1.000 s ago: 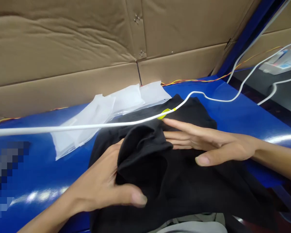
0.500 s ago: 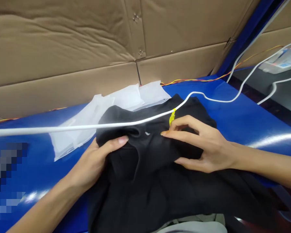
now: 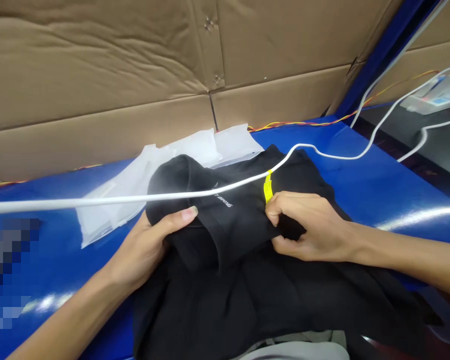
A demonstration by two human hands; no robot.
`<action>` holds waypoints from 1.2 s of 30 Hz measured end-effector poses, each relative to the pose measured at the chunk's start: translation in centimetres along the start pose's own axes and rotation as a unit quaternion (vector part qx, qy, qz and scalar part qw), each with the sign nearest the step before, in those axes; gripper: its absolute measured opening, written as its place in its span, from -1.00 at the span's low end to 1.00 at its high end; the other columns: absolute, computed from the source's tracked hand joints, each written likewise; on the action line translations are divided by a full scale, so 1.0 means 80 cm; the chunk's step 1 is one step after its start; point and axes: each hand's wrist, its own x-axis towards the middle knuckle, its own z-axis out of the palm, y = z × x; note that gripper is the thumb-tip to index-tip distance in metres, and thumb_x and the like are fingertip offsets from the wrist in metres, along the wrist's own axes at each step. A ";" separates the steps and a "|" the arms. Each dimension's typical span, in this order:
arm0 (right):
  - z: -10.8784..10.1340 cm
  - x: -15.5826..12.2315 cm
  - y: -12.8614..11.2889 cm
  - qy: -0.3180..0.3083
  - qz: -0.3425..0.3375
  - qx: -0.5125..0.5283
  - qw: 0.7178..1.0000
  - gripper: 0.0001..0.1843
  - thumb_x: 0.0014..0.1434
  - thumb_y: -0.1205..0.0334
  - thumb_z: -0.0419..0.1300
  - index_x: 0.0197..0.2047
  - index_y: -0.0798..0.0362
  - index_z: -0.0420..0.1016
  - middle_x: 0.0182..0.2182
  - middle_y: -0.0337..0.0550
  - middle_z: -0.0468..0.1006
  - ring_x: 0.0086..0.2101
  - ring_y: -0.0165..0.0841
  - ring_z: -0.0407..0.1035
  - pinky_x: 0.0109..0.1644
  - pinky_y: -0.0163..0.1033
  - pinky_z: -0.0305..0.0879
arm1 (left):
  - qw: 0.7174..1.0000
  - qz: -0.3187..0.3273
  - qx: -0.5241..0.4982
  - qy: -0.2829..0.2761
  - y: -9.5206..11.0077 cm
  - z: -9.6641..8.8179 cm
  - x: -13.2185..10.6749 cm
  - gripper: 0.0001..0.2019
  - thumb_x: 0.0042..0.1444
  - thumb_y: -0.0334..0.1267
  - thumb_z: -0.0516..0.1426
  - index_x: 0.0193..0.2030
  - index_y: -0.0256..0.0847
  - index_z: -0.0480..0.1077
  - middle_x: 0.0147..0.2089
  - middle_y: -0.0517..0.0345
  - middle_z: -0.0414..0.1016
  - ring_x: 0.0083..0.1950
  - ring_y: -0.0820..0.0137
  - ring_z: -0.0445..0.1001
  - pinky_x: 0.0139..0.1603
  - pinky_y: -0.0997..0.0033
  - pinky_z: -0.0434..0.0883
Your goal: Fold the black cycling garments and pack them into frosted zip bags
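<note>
A black garment (image 3: 247,290) lies bunched on the blue table (image 3: 360,180), with small white lettering and a yellow tag (image 3: 267,187) near its top edge. My left hand (image 3: 150,245) grips the garment's upper left fold, thumb on top. My right hand (image 3: 303,225) is closed in a pinch on the cloth just below the yellow tag. A folded flap of the garment is stretched between the two hands.
A white cable (image 3: 97,201) runs across the view above the garment. Clear plastic bags (image 3: 142,175) lie behind the garment on the left. Cardboard sheets (image 3: 135,75) wall the back. Coloured wires (image 3: 303,123) run along the table's far edge, and a white device (image 3: 435,95) sits at far right.
My right hand went from flat and open on the cloth to a pinch beside the yellow tag. My left hand shifted up to the fold's edge, and the flap with lettering turned up.
</note>
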 end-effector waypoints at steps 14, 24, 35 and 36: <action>0.003 -0.001 -0.001 0.036 0.056 -0.081 0.994 -0.70 0.09 0.37 0.22 -0.38 -0.07 0.11 -0.55 -0.40 0.32 -0.54 -0.44 0.23 -0.41 -0.30 0.17 | 0.992 -0.035 -0.073 -0.098 -0.004 -0.015 0.005 -0.69 -0.02 -0.27 0.41 -0.08 -0.21 0.70 0.00 0.02 0.76 0.28 -0.15 0.60 0.28 0.02 0.60; 0.001 -0.006 -0.008 0.099 0.024 -0.088 0.991 -0.60 -0.10 0.55 0.12 -0.37 -0.07 0.00 -0.44 -0.28 0.25 -0.41 -0.34 0.16 -0.39 -0.22 0.04 | 0.996 -0.052 -0.027 -0.069 0.005 -0.020 0.000 -0.78 -0.13 -0.36 0.42 -0.26 -0.19 0.69 -0.20 0.10 0.78 0.01 -0.02 0.74 -0.11 0.25 0.72; 0.002 -0.007 0.000 0.073 0.054 -0.044 0.995 -0.61 -0.06 0.62 0.08 -0.32 -0.07 0.10 -0.44 -0.35 0.28 -0.48 -0.42 0.19 -0.43 -0.28 0.09 | 0.997 -0.079 0.009 -0.025 0.002 -0.022 0.004 -0.83 -0.17 -0.21 0.46 -0.44 -0.22 0.66 -0.30 0.10 0.75 -0.19 0.06 0.75 -0.28 0.36 0.66; 0.002 -0.008 -0.001 0.081 0.052 -0.049 0.994 -0.61 -0.07 0.63 0.07 -0.33 -0.07 0.11 -0.44 -0.34 0.29 -0.47 -0.41 0.20 -0.43 -0.27 0.08 | 0.997 -0.077 0.005 -0.016 0.001 -0.021 0.004 -0.82 -0.20 -0.24 0.46 -0.40 -0.20 0.67 -0.30 0.12 0.75 -0.18 0.07 0.75 -0.27 0.36 0.67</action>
